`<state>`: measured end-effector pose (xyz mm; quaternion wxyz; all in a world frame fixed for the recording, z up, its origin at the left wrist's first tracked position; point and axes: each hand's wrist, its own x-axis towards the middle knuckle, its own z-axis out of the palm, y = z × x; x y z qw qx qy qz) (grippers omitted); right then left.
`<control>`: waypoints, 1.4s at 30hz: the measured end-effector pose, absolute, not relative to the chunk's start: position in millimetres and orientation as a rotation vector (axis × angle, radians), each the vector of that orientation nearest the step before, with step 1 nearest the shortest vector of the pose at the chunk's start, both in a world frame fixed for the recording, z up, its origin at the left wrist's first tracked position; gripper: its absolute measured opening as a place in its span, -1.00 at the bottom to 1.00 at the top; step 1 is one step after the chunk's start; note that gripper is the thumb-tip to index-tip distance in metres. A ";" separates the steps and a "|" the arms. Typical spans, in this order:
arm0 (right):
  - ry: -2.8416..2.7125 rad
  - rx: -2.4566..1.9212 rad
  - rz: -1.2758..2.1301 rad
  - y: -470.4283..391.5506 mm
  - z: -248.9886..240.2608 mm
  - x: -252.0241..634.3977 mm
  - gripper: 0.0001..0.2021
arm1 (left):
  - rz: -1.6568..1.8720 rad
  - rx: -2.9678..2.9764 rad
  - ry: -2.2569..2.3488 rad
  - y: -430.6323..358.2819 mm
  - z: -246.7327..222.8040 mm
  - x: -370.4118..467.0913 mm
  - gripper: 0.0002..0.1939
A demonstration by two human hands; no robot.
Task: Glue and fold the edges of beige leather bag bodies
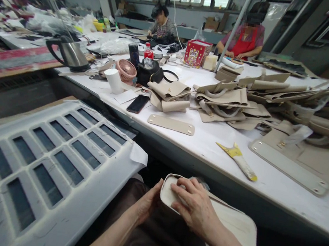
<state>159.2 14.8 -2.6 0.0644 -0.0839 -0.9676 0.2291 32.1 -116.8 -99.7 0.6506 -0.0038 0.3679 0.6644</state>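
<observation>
Over my lap lies a cream bag piece [239, 223] with rounded ends and a raised rim around the near-left end. My left hand [149, 201] grips that left end by its edge, the thumb at the rim and the other fingers partly hidden underneath. Across the same end rests my right hand [193, 204], its fingers bent a little and spread on the pale surface. The right forearm covers part of the piece. On the table just beyond are a flat beige strip [171, 124] with metal studs at its ends and a yellow-taped tool [236, 159], blade pointing left.
Beige bag parts [316, 109] pile up at the right, beside a long strip [290, 168]. A phone [138, 104], pink fan [125, 70], paper roll [113, 81] and kettle [71, 54] stand leftward. A white slotted rack [79, 184] flanks my left side. Two people work across the table.
</observation>
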 end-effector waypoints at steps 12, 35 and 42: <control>-2.872 -0.347 0.795 11.2 -1.1 158.5 -0.67 | 1.484 -0.004 0.948 -120.1 -104.7 23.1 -0.38; -2.817 -0.534 0.866 7.8 6.7 153.1 -0.69 | 1.366 0.109 1.099 -115.7 -86.3 16.4 -0.37; -2.729 -0.537 0.858 4.5 0.7 156.1 -0.65 | 1.374 0.076 1.099 -116.6 -95.1 15.0 -0.38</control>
